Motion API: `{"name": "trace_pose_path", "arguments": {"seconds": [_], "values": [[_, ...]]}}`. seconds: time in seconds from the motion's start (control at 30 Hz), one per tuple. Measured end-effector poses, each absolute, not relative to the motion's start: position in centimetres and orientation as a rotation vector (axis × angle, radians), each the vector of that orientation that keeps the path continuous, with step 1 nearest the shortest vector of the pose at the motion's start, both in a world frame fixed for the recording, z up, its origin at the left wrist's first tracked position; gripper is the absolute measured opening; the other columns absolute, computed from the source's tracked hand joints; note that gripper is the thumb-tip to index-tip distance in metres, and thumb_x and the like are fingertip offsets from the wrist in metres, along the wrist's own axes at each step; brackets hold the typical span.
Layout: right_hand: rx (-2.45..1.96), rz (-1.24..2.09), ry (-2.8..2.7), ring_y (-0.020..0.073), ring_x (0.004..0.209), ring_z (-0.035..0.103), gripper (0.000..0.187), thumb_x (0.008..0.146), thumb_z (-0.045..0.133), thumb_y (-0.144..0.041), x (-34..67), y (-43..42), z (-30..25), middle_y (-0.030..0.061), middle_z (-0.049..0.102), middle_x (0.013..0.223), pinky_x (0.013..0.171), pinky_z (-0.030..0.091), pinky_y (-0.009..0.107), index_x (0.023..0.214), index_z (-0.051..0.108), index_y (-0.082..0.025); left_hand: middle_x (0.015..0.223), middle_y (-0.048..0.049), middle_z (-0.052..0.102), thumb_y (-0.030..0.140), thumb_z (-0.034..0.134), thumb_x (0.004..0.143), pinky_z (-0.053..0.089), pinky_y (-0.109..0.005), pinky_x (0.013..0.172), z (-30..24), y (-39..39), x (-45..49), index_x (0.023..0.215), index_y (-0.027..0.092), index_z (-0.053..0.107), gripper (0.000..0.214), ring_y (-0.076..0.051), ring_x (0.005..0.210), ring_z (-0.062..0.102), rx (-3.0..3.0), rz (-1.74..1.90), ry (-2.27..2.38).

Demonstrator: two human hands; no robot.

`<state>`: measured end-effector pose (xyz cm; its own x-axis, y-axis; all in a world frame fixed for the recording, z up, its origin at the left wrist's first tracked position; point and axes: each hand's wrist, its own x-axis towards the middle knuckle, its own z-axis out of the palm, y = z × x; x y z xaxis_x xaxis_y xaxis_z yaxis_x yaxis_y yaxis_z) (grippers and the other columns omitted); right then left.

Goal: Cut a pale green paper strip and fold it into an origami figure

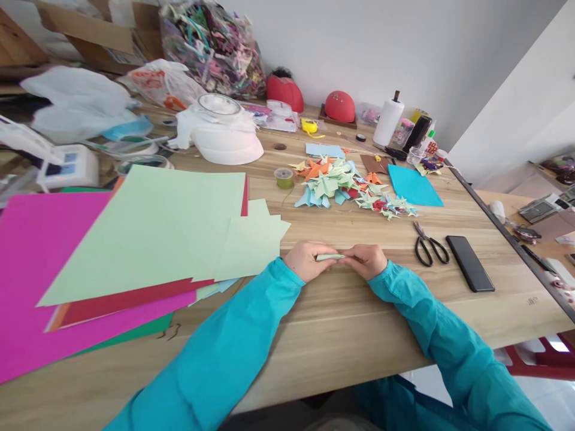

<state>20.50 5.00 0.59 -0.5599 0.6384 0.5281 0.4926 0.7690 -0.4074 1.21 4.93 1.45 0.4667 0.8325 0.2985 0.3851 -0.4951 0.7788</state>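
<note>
A small folded piece of pale green paper [330, 257] lies between my two hands, just above the wooden table. My left hand [309, 260] is closed on its left end, the fingers along its upper edge. The fingertips of my right hand [366, 260] pinch its right end. Just left of my left hand lie pale green paper squares [251, 245], overlapping a larger pale green sheet [157, 227]. Beyond my hands rests a pile of folded paper shapes [330, 179] in green, orange, blue and red.
Black-handled scissors [429, 244] and a dark phone [470, 263] lie to the right. A spool of thread [284, 178] stands left of the paper pile, a blue sheet [415, 185] to its right. Farther back are a white cap [227, 131] and red pincushions [340, 106].
</note>
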Motion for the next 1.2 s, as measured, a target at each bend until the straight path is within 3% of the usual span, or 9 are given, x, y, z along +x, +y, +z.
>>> {"name": "trace_pose_path", "arguments": {"seconds": [0.13,0.37,0.53,0.77,0.97,1.2], "values": [[-0.807,0.267,-2.373,0.0131,0.062,0.058,0.031,0.09,0.039,-0.035,20.35,4.89,0.74,0.0058,0.063,0.068,0.059,0.046,0.022,0.089,0.062,-0.016,0.055,-0.0002,0.066,0.028,0.06,0.07,0.047,-0.023,0.056,1.87,4.84,1.27,0.08,0.017,0.07,0.018,-0.014,0.053,0.061,1.891,0.786,1.075],[-0.792,0.239,-2.405,0.0129,0.061,0.055,0.031,0.091,0.032,-0.029,20.2,4.81,0.56,0.0057,0.06,0.067,0.059,0.045,0.022,0.081,0.058,-0.015,0.046,0.0007,0.061,0.03,0.058,0.071,0.043,-0.022,0.051,1.78,4.87,1.41,0.073,0.015,0.067,0.017,-0.013,0.045,0.056,1.765,0.625,1.066],[-0.794,0.223,-2.417,0.0122,0.058,0.053,0.033,0.092,0.03,-0.029,20.19,4.74,0.54,0.0048,0.059,0.064,0.057,0.044,0.022,0.079,0.056,-0.016,0.057,-0.0002,0.064,0.031,0.056,0.073,0.039,-0.022,0.045,1.44,4.9,1.51,0.077,0.014,0.066,0.02,-0.009,0.038,0.05,1.702,0.61,1.03],[-0.851,0.242,-2.37,0.0128,0.061,0.056,0.032,0.091,0.032,-0.031,20.37,5.08,0.0,0.0055,0.061,0.067,0.059,0.046,0.022,0.081,0.058,-0.016,0.075,-0.0003,0.068,0.029,0.063,0.066,0.043,-0.024,0.062,1.63,5.08,1.68,0.082,0.018,0.066,0.019,-0.015,0.066,0.058,1.993,0.74,1.126],[-0.838,0.339,-2.398,0.0143,0.072,0.061,0.027,0.09,0.038,-0.034,20.57,5.2,0.01,0.0074,0.066,0.08,0.067,0.049,0.024,0.091,0.059,-0.016,0.064,0.0021,0.063,0.028,0.053,0.073,0.04,-0.022,0.056,1.77,5.02,1.56,0.081,0.018,0.065,0.017,-0.013,0.058,0.054,2.06,0.7,1.108],[-0.798,0.347,-2.373,0.0119,0.062,0.057,0.031,0.091,0.035,-0.033,20.38,4.95,0.22,0.0053,0.062,0.068,0.059,0.047,0.021,0.083,0.059,-0.016,0.055,0.003,0.056,0.029,0.049,0.076,0.036,-0.019,0.048,1.85,4.95,1.46,0.072,0.017,0.061,0.018,-0.01,0.05,0.046,1.935,0.61,1.039]]}}
